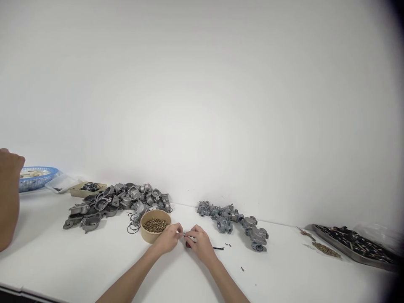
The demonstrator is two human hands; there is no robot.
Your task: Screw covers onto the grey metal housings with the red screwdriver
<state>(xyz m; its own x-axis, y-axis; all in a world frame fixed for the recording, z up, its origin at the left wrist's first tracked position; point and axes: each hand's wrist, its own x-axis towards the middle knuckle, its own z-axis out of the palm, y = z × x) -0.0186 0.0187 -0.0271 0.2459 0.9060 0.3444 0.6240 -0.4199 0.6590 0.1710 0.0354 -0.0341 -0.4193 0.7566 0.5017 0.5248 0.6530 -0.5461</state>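
My left hand [170, 239] and my right hand [199, 244] meet just right of a brown paper bowl [147, 237] filled with small brass-coloured screws [155, 225]. The fingertips of both hands are pinched together around something tiny, mostly hidden by the fingers. A thin dark rod [218, 248] sticks out to the right from beneath my right hand, and a dark reddish end shows at its left; I cannot tell whether that hand holds it or it lies on the table. Black rubber rings [133, 228] lie left of the bowl.
Grey metal housings [126, 198] are heaped behind the bowl, and carburetor-like bodies [224, 225] lie to the right. Small dark bits [242, 269] lie nearby. A tray of dark parts [353, 244] and brass pieces [326, 249] are far right. Another person's arm [9, 202] reaches in near a blue basket [38, 181].
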